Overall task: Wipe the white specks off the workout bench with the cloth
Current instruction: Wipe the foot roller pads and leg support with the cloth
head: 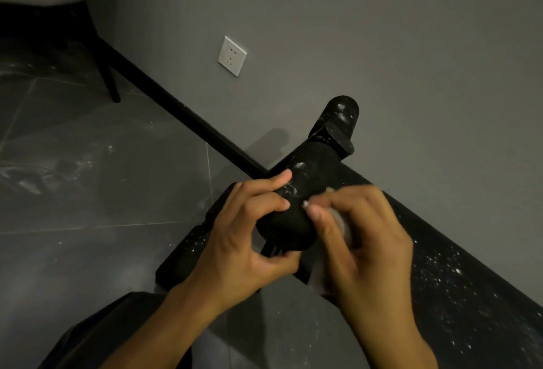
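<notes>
Gripping the near foam roller (293,207) of the workout bench (476,304), the left hand (244,236) curls fingers and thumb round it. The blurred right hand (364,239) pinches the pale cloth (339,220) against the roller's right side. White specks (437,277) dot the bench pad at right. Beyond are a second speckled roller (340,119), a wall socket (232,55), black skirting (176,110) and a chair leg (108,80) on the smeared grey floor (88,192).
</notes>
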Demonstrator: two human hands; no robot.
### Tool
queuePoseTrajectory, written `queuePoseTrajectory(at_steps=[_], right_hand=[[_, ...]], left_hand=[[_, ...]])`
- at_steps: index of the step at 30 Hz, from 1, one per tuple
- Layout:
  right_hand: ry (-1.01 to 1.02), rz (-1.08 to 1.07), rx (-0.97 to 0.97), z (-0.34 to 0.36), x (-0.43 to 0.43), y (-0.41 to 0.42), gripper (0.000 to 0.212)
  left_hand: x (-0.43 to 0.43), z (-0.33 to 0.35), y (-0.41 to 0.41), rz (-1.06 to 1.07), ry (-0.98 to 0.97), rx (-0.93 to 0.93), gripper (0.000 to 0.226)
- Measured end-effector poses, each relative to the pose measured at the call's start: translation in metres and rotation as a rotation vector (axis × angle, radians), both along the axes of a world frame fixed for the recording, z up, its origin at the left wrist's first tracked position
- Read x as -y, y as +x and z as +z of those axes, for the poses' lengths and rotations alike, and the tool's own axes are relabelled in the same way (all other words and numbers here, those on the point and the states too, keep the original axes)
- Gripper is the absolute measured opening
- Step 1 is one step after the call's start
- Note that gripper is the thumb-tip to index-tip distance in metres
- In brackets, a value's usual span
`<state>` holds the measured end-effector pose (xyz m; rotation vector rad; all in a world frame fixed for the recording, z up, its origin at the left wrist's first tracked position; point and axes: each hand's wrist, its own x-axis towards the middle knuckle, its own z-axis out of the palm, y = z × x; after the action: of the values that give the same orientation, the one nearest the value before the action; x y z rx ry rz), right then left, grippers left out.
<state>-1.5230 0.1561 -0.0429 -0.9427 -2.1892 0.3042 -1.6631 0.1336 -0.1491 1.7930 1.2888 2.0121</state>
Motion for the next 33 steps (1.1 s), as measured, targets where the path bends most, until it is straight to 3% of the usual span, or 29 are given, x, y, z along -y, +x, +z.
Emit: queuePoseTrajectory(at_steps=[4, 10, 17, 24, 28, 33], right_hand=[[-0.024, -0.071, -0.081, -0.001, -0.012, -0.011, 0.008], [0.027, 0.095, -0.067, -0.012, 0.012, 0.009, 0.011], [-0.007, -0.042, -0.145, -0.014, 0.003, -0.004, 0.006], [0.156, 0.102, -0.066, -0.020, 0.010, 0.006, 0.019], [0.138, 0.045, -0.039, -0.015, 0.002, 0.008, 0.009], [-0.021, -0.143, -0.062, -0.003, -0.025, -0.011, 0.009]], left_hand=[[0.000, 0.000, 0.001, -0.004, 0.004, 0.012, 0.071], [0.001, -0.001, -0.002, -0.026, -0.024, 0.029, 0.067], [0.002, 0.001, 0.001, -0.034, -0.023, 0.050, 0.065], [0.001, 0.001, 0.002, -0.052, -0.026, 0.071, 0.065], [0.003, -0.002, 0.004, -0.001, -0.029, 0.061, 0.069], [0.004, -0.001, 0.001, 0.037, -0.032, -0.004, 0.071]])
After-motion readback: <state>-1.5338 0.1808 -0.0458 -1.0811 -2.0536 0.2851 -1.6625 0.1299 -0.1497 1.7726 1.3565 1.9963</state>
